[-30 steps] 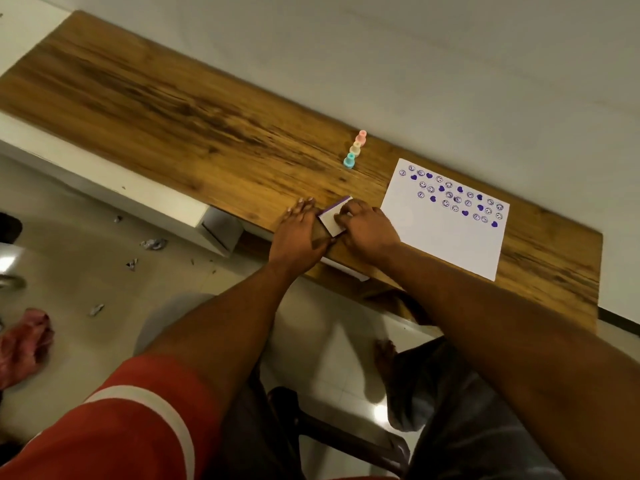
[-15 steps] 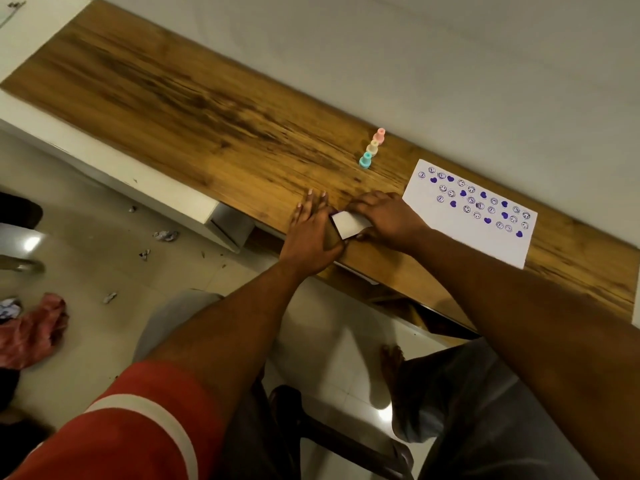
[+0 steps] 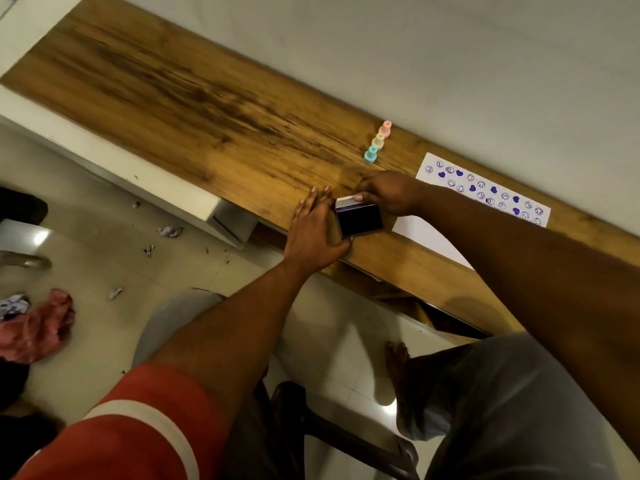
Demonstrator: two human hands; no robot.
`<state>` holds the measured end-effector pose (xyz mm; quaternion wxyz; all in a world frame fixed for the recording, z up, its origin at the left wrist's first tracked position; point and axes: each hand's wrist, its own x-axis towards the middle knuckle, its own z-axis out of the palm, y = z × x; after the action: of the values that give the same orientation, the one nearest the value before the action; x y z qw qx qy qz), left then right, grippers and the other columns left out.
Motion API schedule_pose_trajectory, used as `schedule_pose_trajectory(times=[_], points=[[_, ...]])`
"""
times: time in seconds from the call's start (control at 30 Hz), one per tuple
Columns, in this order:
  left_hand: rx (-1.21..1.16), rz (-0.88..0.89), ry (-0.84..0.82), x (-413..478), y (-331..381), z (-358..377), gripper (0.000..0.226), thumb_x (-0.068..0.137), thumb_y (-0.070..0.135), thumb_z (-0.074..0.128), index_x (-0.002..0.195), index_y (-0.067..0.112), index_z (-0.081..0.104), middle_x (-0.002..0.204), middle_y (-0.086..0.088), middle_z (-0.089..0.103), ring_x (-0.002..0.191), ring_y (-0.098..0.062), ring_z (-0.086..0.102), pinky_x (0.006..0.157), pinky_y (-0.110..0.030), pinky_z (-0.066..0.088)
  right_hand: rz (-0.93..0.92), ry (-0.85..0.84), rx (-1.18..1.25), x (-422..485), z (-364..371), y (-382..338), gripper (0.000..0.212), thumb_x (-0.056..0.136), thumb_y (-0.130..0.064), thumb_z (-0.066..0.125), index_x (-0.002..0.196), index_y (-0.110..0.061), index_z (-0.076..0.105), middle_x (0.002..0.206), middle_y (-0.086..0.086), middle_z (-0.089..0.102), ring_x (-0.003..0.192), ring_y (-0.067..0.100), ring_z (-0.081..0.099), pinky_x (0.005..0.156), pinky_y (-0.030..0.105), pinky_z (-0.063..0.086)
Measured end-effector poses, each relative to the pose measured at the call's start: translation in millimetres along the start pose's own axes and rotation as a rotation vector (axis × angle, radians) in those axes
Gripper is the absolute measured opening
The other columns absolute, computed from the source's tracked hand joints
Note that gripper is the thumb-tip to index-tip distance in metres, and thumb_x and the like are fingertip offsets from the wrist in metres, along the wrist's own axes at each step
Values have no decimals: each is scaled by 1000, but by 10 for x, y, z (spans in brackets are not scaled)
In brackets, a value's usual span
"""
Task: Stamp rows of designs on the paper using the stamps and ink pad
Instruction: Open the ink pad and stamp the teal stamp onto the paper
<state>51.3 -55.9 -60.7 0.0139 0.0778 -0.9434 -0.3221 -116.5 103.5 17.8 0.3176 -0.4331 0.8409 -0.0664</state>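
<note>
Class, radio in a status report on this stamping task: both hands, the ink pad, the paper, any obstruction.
Left hand steadies ink pad base; right hand lifts its lid. Pad open, dark ink showing. Paper has stamped rows; stamps untouched. Nothing in the way.

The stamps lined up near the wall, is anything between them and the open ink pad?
Nothing visible. Bare wood lies between the stamps and the ink pad; only the right hand, at the pad's lid, sits near that path.

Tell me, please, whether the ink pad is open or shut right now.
Open: the ink pad shows its dark inked face, with the lid raised at its far edge under the right hand; the left hand steadies it.
</note>
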Motion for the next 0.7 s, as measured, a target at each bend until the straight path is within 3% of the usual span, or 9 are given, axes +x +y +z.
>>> schedule_pose_trajectory(times=[0.13, 0.3, 0.5, 0.7], points=[[-27, -21, 6, 6, 16, -6, 106, 75, 60, 74, 161, 16, 31, 168, -5, 34, 159, -25, 18, 127, -44, 18, 47, 32, 42, 117, -27, -13, 40, 110, -38, 40, 132, -13, 64, 124, 9, 68, 110, 25, 60, 95, 42, 49], [-47, -28, 20, 8, 44, -15, 109, 74, 62, 73, 162, 17, 28, 166, -5, 36, 158, -23, 20, 128, -44, 20, 81, 130, -81, 198, -6, 1, 42, 110, -45, 35, 134, -20, 60, 131, 5, 66, 118, 25, 59, 102, 46, 43], [-65, -40, 30, -7, 65, -40, 110, 74, 61, 72, 162, 14, 28, 167, -9, 34, 158, -25, 22, 127, -47, 22, 105, 227, -121, 202, 77, 64, 43, 109, -45, 40, 138, -19, 57, 137, 7, 61, 127, 28, 55, 107, 49, 40], [-41, -36, 11, -8, 79, -57, 111, 74, 65, 67, 163, 12, 25, 169, -11, 31, 159, -25, 19, 127, -48, 21, 88, 345, -168, 113, 147, 85, 43, 108, -43, 44, 137, -18, 62, 135, 7, 63, 126, 28, 55, 103, 45, 46]])
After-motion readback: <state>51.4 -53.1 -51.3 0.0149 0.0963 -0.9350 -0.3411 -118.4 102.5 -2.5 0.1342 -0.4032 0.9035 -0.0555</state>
